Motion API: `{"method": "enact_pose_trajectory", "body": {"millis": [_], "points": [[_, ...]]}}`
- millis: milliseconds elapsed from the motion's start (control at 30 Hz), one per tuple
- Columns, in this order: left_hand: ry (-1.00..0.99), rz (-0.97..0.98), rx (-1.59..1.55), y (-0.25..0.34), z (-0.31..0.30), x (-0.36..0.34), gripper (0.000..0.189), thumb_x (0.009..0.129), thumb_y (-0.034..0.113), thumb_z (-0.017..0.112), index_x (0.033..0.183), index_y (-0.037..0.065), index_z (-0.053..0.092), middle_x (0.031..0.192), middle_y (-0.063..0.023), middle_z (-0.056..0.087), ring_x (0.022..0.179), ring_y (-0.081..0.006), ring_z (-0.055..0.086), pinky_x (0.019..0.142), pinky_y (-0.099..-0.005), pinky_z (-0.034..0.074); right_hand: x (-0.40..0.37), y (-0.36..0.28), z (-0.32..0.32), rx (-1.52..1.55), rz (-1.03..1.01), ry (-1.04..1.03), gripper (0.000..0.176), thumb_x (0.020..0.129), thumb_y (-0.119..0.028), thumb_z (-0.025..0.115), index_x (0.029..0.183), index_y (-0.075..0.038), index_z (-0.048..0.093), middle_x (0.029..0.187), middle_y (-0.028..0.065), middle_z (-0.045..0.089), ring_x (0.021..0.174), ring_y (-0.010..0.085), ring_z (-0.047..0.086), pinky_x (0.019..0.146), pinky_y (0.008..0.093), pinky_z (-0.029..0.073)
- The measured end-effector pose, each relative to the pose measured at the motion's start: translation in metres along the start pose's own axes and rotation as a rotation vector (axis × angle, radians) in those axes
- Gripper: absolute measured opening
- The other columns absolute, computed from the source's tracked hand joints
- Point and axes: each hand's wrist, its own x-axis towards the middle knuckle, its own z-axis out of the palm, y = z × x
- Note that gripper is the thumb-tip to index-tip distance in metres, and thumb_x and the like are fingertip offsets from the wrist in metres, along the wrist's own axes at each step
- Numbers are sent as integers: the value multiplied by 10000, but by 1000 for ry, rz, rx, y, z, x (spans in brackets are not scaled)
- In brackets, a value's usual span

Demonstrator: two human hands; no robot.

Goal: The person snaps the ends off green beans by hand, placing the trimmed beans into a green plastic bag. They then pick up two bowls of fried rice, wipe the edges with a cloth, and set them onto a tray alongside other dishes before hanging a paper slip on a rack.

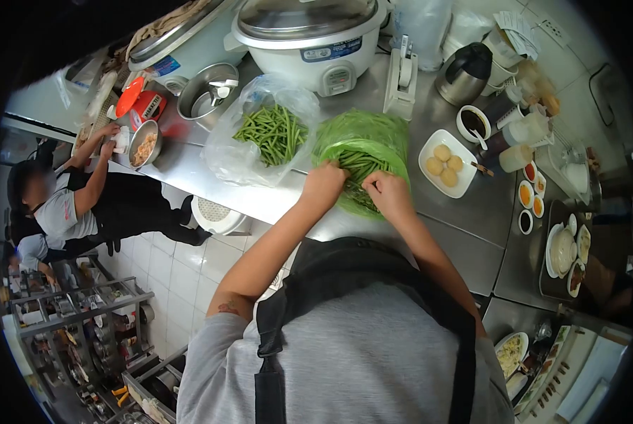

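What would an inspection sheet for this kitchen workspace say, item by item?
Surface: steel counter, seams visible
Job's things: green beans in an open green bag; more in a clear bag
Clutter: rice cooker, kettle, white plate of round pale pieces
Hands: left hand and right hand at the green bag's opening; exact grip unclear
Cables: dark cord by the wall
Surroundings: co-worker at left; tiled floor

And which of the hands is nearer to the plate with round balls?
The right hand: it is at the green bag, left of the plate; the left hand is farther left.
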Motion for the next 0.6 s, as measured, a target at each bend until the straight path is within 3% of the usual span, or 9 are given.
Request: {"method": "enact_pose_trajectory", "body": {"millis": [167,333,433,533,600], "points": [[32,107,98,1,5,3,138,662,170,694,799,154,697,797,-57,574,850,-228,591,657,-349,510,-6,-6,-11,23,60,-55,172,743,-201,697,847,-64,685,663,126,605,609,286,591,604,385,477],[138,215,-119,14,-28,-5,124,660,154,700,783,152,685,788,-40,565,830,-218,573,646,-346,500,-14,-6,-6,-69,19,-223,249,797,-294,649,842,-51,686,660,136,621,585,300,585,594,393,480],[201,237,-255,16,-45,-12,125,664,137,707,786,142,683,796,-39,592,810,-213,570,648,-351,495,-21,-6,-4,39,-53,-165,267,839,-303,603,821,-50,689,659,138,628,543,274,568,551,369,461],[242,188,-402,15,-51,-19,139,678,119,717,813,132,690,799,-47,625,790,-224,580,660,-354,494,-23,-35,-35,170,126,-322,275,863,-292,587,786,-45,678,616,113,601,517,192,532,515,329,425],[256,116,-500,18,-55,-23,143,699,99,719,839,111,694,794,-54,646,763,-216,599,663,-334,498,-23,-30,-35,322,84,-303,288,893,-291,563,786,-42,661,598,62,565,512,125,466,496,283,388]]}}
